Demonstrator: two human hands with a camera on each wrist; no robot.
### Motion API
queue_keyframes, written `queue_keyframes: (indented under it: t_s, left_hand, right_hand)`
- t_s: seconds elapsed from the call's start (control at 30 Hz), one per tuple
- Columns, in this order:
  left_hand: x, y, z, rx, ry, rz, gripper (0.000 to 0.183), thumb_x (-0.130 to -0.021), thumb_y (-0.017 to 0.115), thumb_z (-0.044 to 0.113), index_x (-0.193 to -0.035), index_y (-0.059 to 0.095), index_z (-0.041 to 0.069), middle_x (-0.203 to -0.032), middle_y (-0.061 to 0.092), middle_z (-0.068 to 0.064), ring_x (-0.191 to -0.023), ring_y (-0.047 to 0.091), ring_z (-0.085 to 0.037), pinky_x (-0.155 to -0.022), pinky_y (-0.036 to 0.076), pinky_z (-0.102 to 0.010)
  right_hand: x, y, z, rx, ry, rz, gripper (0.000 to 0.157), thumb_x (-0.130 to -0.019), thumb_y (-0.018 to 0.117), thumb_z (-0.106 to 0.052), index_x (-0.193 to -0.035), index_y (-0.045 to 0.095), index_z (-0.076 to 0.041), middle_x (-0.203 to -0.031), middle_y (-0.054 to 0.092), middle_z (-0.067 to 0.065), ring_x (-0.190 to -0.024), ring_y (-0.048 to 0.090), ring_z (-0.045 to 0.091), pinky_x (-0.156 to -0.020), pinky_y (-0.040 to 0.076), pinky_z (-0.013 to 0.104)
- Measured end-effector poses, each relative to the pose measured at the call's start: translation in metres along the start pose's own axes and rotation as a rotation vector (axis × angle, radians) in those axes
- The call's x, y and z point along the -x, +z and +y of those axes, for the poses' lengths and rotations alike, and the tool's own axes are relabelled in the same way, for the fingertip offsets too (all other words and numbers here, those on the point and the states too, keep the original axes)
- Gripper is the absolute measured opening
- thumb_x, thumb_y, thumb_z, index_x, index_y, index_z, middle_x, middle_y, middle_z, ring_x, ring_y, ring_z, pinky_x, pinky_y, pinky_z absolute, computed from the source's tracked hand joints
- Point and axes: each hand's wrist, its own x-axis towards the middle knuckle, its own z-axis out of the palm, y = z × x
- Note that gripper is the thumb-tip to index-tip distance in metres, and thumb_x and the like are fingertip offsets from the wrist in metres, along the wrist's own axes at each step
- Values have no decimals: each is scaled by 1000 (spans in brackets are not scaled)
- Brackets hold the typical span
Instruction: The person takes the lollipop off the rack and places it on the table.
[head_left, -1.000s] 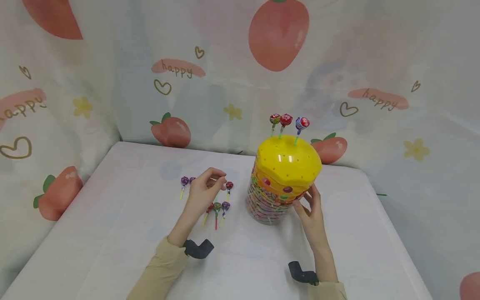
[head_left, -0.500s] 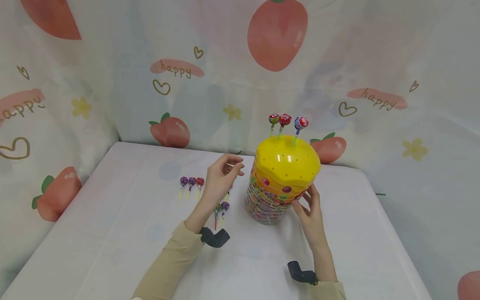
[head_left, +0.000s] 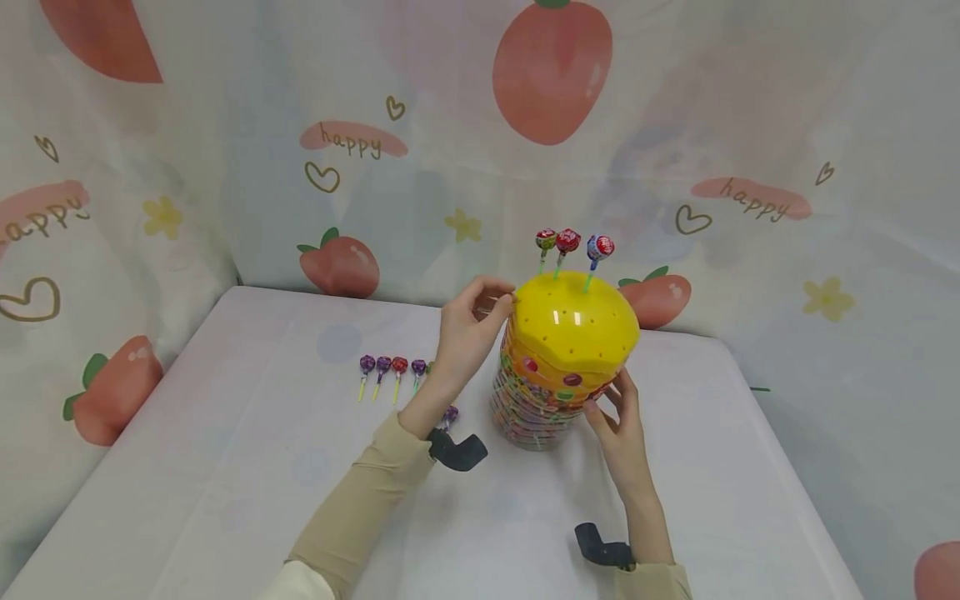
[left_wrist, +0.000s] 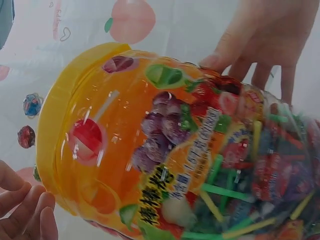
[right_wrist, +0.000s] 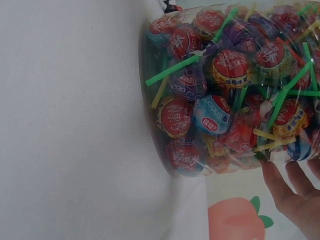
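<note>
A large clear jar of lollipops (head_left: pixel 536 408) with a yellow lid (head_left: pixel 577 325) stands on the table. Three lollipops (head_left: pixel 567 241) stick up out of holes in the lid. My left hand (head_left: pixel 468 329) is at the lid's left edge, its fingers loosely bent; in the left wrist view the fingertips (left_wrist: pixel 37 195) are right at the rim. My right hand (head_left: pixel 624 433) holds the jar's right side, thumb toward me and the other fingers farther round. Through the clear wall in the right wrist view show wrapped lollipops (right_wrist: pixel 232 67) with coloured sticks.
Left of the jar, a row of loose lollipops (head_left: pixel 383 365) lies on the white table (head_left: pixel 247 433); my left forearm covers several others, and one purple lollipop (head_left: pixel 450 414) peeks out beside it. A strawberry-print curtain (head_left: pixel 420 167) hangs behind the table.
My left hand has moved right and away from me, from over the loose lollipops to the lid's edge. The right hand and the jar have stayed in place.
</note>
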Motion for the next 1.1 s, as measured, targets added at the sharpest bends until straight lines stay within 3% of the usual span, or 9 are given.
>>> queue_keyframes:
  t_s: [0.1, 0.23, 0.57, 0.8, 1.1]
  left_hand:
    - [-6, 2, 6, -6, 23, -9, 17, -95, 58, 14, -108, 65, 6, -101, 69, -10, -87, 62, -21, -76, 52, -25]
    - [-15, 5, 13, -15, 58, -23, 18, -94, 59, 14, -109, 65, 5, -102, 69, -11, -87, 62, -22, -75, 54, -28]
    - [-35, 12, 34, -50, 121, -39, 21, -94, 60, 14, -113, 62, 6, -107, 67, -9, -91, 62, -20, -74, 51, -20]
    - [-46, 17, 39, -72, 147, -60, 24, -92, 63, 14, -114, 61, 6, -108, 66, -10, -91, 62, -21, -75, 51, -17]
    - [-50, 23, 43, -103, 170, -74, 35, -89, 68, 17, -119, 58, 4, -112, 65, -11, -92, 65, -21, -79, 54, -20]
  right_hand:
    - [0, 0, 0, 4, 5, 0, 72, -96, 54, -15, -154, 13, -27, -158, 20, 5, -142, 27, 28, -112, 30, 56]
    - [0, 0, 0, 19, 17, 2, 72, -97, 54, -16, -154, 12, -28, -158, 21, 4, -142, 27, 25, -111, 32, 50]
    - [0, 0, 1, 17, 18, -5, 73, -97, 54, -16, -154, 11, -28, -158, 20, 5, -142, 26, 26, -112, 30, 54]
    - [0, -1, 2, 29, 28, -6, 72, -97, 54, -18, -154, 11, -29, -158, 19, 4, -141, 26, 26, -110, 33, 44]
    - [1, 0, 0, -17, -4, -10, 72, -96, 54, -14, -154, 12, -25, -158, 19, 7, -142, 25, 29, -111, 29, 58]
